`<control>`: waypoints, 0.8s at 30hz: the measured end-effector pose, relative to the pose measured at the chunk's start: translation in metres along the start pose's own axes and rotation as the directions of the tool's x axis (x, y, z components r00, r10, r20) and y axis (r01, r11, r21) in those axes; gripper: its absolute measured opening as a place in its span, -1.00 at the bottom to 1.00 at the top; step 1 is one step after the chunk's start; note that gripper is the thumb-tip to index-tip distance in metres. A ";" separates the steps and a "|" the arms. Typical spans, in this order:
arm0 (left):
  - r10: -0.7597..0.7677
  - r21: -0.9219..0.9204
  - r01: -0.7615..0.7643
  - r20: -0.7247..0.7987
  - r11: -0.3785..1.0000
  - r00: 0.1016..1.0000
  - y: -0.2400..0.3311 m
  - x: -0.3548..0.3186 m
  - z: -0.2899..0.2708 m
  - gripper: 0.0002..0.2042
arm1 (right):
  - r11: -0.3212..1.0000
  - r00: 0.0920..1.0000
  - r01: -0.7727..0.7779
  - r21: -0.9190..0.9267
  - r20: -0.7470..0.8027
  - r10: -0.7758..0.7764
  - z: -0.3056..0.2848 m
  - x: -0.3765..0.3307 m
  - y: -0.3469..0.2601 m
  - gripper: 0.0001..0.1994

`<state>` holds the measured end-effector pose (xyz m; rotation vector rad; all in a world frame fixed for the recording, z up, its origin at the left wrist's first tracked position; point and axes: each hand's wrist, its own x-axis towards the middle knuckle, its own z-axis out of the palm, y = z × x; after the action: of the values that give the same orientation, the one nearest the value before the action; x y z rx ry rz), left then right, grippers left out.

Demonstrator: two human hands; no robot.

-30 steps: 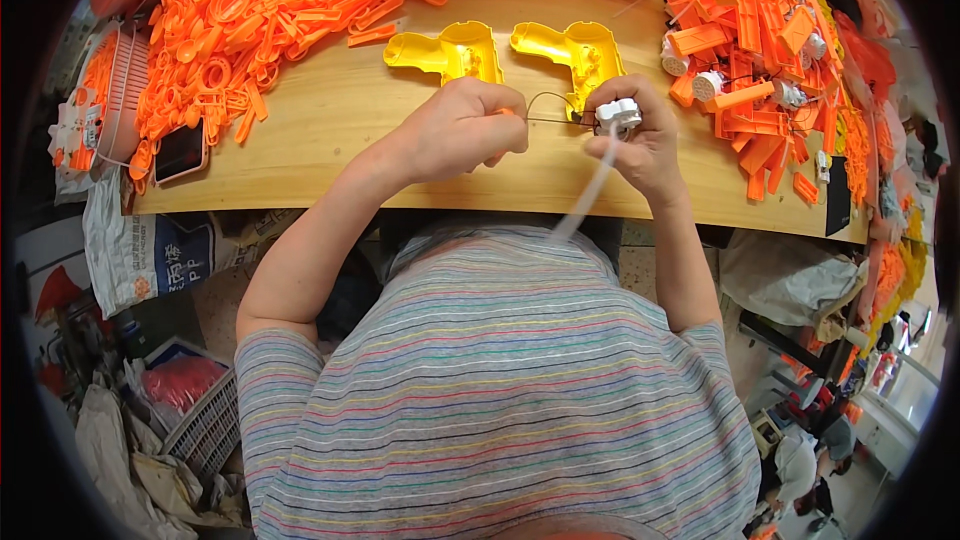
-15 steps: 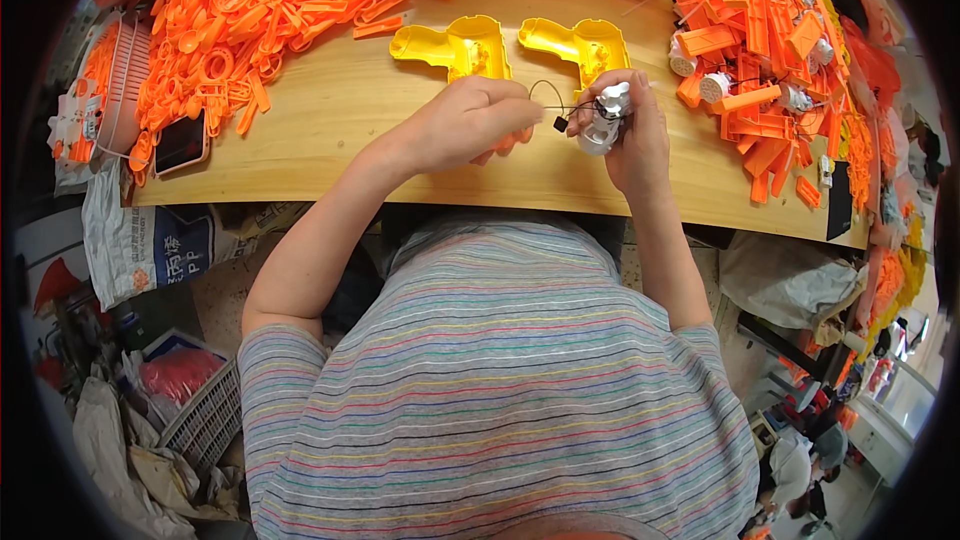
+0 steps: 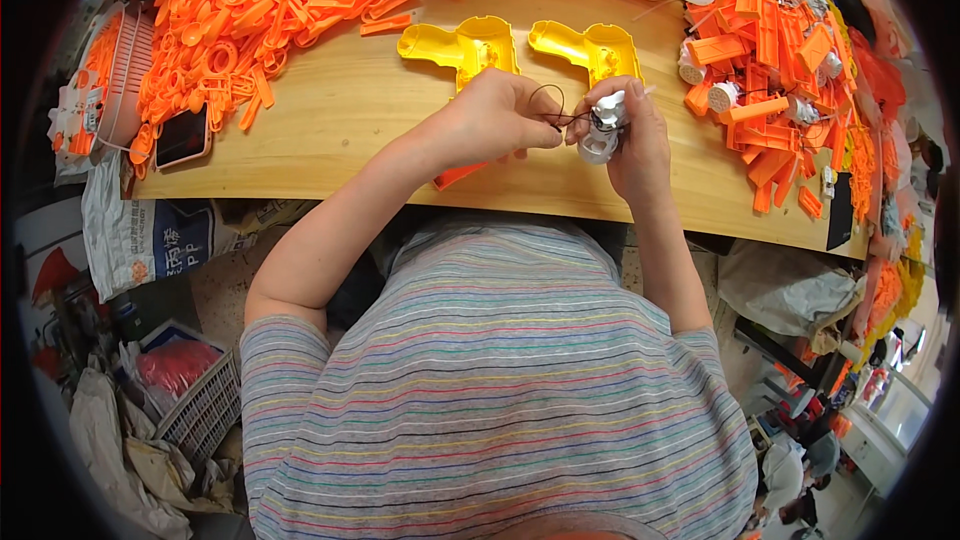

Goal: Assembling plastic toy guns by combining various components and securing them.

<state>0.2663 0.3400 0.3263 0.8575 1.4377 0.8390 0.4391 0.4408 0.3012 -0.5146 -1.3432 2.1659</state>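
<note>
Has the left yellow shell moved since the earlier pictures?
No. Judged against the orange pile, the left yellow shell shows no shift; only the view has moved slightly.

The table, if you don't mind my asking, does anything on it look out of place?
The phone looks slightly odd: a personal item lying beside loose orange parts, near the front left corner of the table.

The wire end (image 3: 558,127), no longer dangling, is being pinched by the left hand (image 3: 492,120), below which more orange plastic (image 3: 459,175) is being exposed.
</note>
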 end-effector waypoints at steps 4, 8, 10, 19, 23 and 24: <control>0.355 0.264 -0.302 -0.184 0.916 0.916 -0.014 0.002 -0.010 -0.84 | 0.981 1.000 0.023 -0.193 0.001 -0.023 0.009 0.020 -0.009 -0.62; 0.758 0.736 -0.367 -0.295 0.568 0.582 0.002 -0.001 -0.035 -0.85 | 0.819 0.941 0.335 -0.466 0.214 -0.263 0.044 0.073 -0.033 -0.71; 0.774 0.757 -0.331 -0.342 0.563 0.533 0.003 -0.002 -0.046 -0.85 | 0.680 0.865 0.502 -0.534 0.334 -0.375 0.054 0.091 -0.031 -0.72; 0.554 0.719 -0.150 -0.368 0.679 0.747 -0.037 -0.001 -0.044 -0.86 | 0.801 0.982 -0.004 -0.598 0.147 0.115 0.050 0.079 0.015 -0.69; 0.597 0.718 -0.208 -0.343 0.664 0.725 -0.038 -0.001 -0.027 -0.85 | 0.818 0.961 -0.048 -0.574 0.195 0.194 0.023 0.075 0.007 -0.67; 0.615 0.692 -0.246 -0.352 0.678 0.706 -0.041 0.002 -0.025 -0.85 | 0.779 0.963 0.098 -0.620 0.257 0.084 0.014 0.079 0.013 -0.67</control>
<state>0.2401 0.3225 0.2900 1.6136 2.1309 1.0856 0.3660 0.4757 0.2927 -0.4540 -2.2446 1.7769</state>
